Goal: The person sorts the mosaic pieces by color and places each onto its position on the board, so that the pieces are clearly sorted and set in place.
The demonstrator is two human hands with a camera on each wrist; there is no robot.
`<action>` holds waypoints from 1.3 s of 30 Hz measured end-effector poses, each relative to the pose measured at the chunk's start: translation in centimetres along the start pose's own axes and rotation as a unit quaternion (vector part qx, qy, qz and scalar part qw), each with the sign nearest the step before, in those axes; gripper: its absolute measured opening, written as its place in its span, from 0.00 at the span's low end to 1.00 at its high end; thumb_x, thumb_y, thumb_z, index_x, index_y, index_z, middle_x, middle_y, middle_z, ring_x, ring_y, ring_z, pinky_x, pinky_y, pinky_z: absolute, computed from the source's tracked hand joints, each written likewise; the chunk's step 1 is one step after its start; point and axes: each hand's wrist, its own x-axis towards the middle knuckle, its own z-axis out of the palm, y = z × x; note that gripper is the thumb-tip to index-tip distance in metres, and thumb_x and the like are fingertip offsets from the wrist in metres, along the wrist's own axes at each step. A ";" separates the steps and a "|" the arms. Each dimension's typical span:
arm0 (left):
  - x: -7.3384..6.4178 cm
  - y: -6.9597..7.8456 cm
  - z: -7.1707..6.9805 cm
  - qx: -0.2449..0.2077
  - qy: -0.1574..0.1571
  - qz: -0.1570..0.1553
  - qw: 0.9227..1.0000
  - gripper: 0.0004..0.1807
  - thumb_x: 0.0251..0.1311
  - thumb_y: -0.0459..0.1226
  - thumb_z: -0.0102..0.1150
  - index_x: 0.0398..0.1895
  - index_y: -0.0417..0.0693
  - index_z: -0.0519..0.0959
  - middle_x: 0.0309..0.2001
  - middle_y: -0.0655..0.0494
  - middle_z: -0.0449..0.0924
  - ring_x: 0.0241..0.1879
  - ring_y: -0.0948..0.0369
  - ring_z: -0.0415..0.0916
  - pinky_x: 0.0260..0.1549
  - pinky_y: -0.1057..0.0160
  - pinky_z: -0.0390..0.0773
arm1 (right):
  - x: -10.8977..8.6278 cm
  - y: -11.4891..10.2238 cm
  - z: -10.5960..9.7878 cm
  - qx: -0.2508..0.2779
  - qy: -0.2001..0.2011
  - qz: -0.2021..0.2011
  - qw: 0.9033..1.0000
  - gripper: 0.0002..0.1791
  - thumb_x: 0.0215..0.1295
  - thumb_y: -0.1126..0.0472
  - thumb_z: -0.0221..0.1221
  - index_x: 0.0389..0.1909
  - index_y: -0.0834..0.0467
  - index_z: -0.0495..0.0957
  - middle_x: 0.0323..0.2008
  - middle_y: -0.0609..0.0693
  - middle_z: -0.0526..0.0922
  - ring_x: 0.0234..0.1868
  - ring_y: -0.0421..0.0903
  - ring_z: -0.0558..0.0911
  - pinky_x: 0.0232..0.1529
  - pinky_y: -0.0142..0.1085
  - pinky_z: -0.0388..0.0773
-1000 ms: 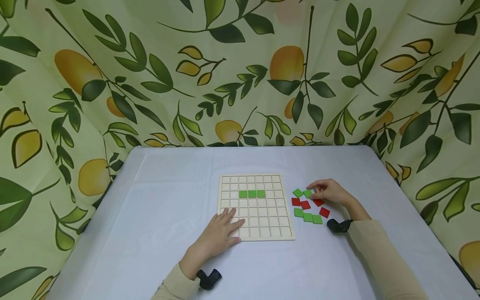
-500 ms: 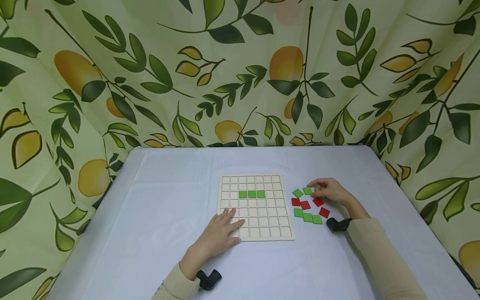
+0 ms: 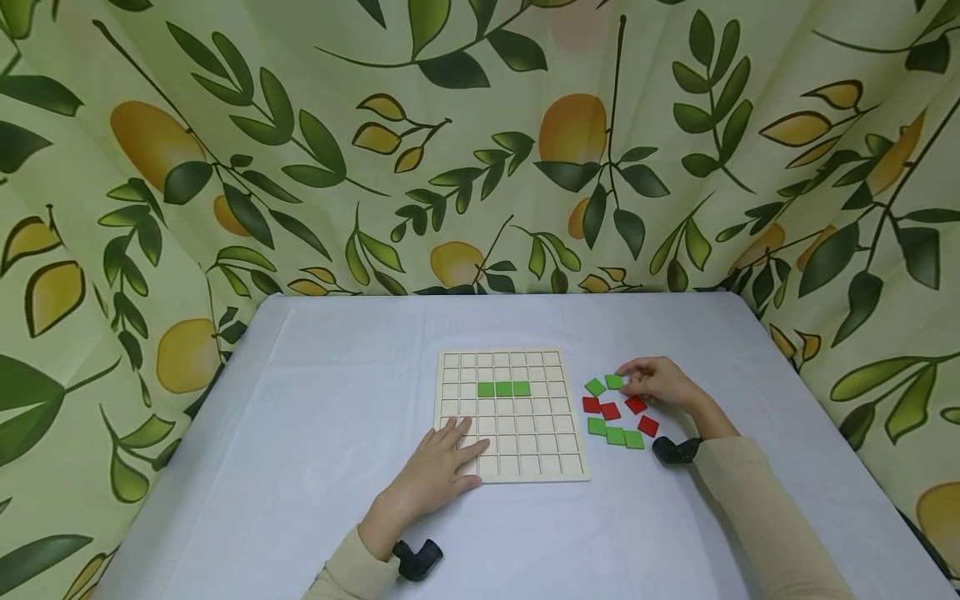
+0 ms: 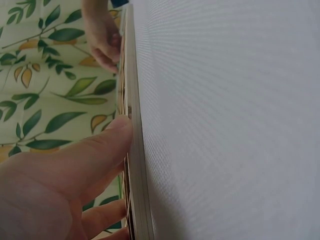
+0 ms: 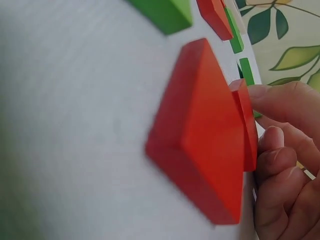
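Note:
In the head view my left hand rests with spread fingers on the lower left of a pale square grid board. Its thumb lies at the board's near edge in the left wrist view. A row of green square tiles sits in the board's cells. Right of the board, my right hand has its thumb and index finger at the right edge of a loose green tile, apparently pinching it; the contact is partly hidden. Its other fingers are curled. Beneath this hand lies a red tile.
Several loose tiles lie beside the board: red ones, another red tile near the right wrist, and green ones. White cloth covers the table. A leaf-patterned curtain hangs behind it.
The green tile at the right fingertips has shifted slightly away and turned straighter. The right hand has moved very slightly, showing more of the red tile below. The left hand stays still.

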 end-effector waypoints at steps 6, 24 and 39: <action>0.1 -0.1 0.1 0.000 0.000 -0.001 1.000 0.29 0.62 0.50 0.57 0.67 0.55 0.71 0.74 0.42 0.57 0.75 0.42 0.52 0.71 0.38 0.58 | -0.1 0.3 0.1 -0.005 0.005 -0.014 1.000 0.22 0.59 0.62 0.64 0.53 0.70 0.75 0.22 0.47 0.71 0.21 0.40 0.70 0.22 0.28 0.69; 0.1 0.1 -0.1 0.002 0.000 -0.005 1.000 0.29 0.62 0.50 0.56 0.67 0.55 0.70 0.74 0.42 0.57 0.75 0.42 0.52 0.71 0.38 0.58 | -0.9 -0.5 0.6 -0.001 0.031 -0.051 0.998 0.19 0.59 0.65 0.63 0.50 0.70 0.76 0.25 0.49 0.71 0.22 0.38 0.69 0.22 0.27 0.70; 0.2 0.2 0.0 0.010 0.005 -0.003 1.000 0.29 0.61 0.50 0.58 0.65 0.54 0.72 0.73 0.42 0.59 0.74 0.41 0.54 0.71 0.41 0.61 | -0.7 -1.9 2.3 0.029 0.042 -0.052 0.997 0.20 0.58 0.63 0.65 0.50 0.66 0.77 0.24 0.43 0.72 0.21 0.38 0.70 0.19 0.28 0.69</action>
